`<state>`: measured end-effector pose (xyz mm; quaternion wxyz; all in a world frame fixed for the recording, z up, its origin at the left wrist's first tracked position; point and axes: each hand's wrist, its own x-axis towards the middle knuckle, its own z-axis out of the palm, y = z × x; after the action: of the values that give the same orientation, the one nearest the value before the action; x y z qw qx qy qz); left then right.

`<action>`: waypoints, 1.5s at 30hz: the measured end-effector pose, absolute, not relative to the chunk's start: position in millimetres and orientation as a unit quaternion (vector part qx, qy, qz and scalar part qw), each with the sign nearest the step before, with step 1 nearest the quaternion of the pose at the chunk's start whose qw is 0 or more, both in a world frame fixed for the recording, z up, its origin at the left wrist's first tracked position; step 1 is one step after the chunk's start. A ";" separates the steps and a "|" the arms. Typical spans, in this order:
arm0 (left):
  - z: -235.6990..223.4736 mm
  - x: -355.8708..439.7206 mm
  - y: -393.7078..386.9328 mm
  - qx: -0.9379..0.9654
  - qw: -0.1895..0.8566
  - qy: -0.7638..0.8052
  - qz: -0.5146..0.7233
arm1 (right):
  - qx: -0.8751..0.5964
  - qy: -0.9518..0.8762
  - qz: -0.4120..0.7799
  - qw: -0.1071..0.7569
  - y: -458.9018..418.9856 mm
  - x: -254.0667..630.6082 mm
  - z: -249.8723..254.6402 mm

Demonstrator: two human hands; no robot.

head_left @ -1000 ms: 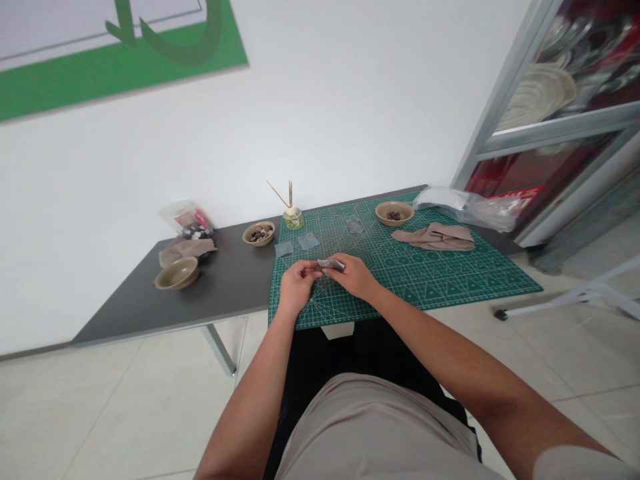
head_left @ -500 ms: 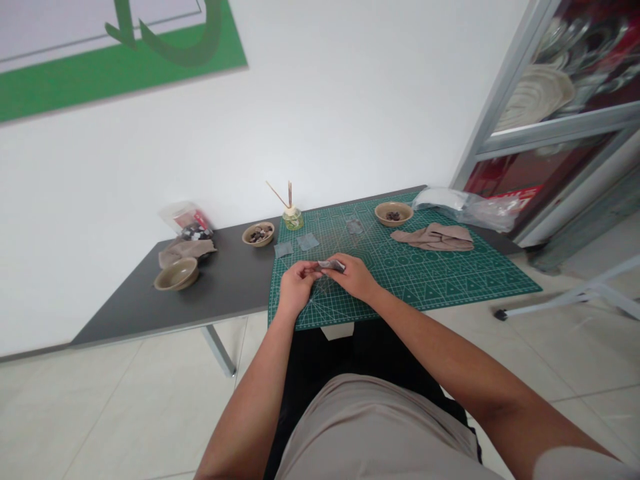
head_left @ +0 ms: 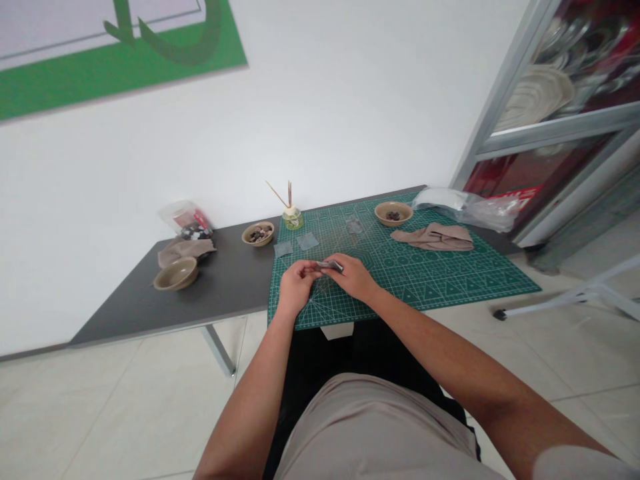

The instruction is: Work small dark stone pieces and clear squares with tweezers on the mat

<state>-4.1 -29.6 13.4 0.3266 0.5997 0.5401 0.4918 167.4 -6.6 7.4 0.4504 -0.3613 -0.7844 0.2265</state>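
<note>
Between my hands is a small greyish pouch (head_left: 330, 265), held just above the green cutting mat (head_left: 425, 277). My left hand (head_left: 297, 283) pinches its left end with closed fingers. On its right side, my right hand (head_left: 353, 275) grips it between thumb and fingers. The fingers hide much of the pouch, so I cannot tell what is inside it. Beyond my hands lie small translucent sachets: one at the mat's left edge (head_left: 283, 249), a second sachet (head_left: 307, 241) beside it, and a third sachet (head_left: 355, 227) farther back.
A bowl of pebbles (head_left: 259, 234) and a reed diffuser (head_left: 292, 217) stand at the back. At left are a bowl (head_left: 177, 274), a brown cloth (head_left: 183, 251) and a plastic bag (head_left: 187, 220). Rightward are another bowl (head_left: 394, 214), a cloth (head_left: 437, 237) and clear plastic packaging (head_left: 465, 203).
The pouch has tilted slightly between my fingers, and its pale top face shows less. Both hands stay almost in the same place.
</note>
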 end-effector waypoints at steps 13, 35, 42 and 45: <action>-2.0 -6.4 -23.0 0.603 0.326 0.506 0.524 | -0.428 -0.735 0.224 0.475 -5.5 167.2 7.1; 2.9 -4.6 -26.7 0.575 0.343 0.478 0.568 | -0.388 -0.769 0.242 0.447 -7.0 166.8 10.0; 1.7 -5.2 -26.1 0.605 0.312 0.487 0.548 | -0.386 -0.774 0.261 0.430 -4.9 168.4 11.1; 2.1 -5.4 -27.5 0.612 0.290 0.496 0.544 | -0.393 -0.767 0.262 0.434 -4.4 168.6 9.6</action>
<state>-5.4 -27.5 2.1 0.2897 0.6121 0.4955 0.5439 168.6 -4.4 9.6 0.4339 -0.3932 -0.7673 0.2617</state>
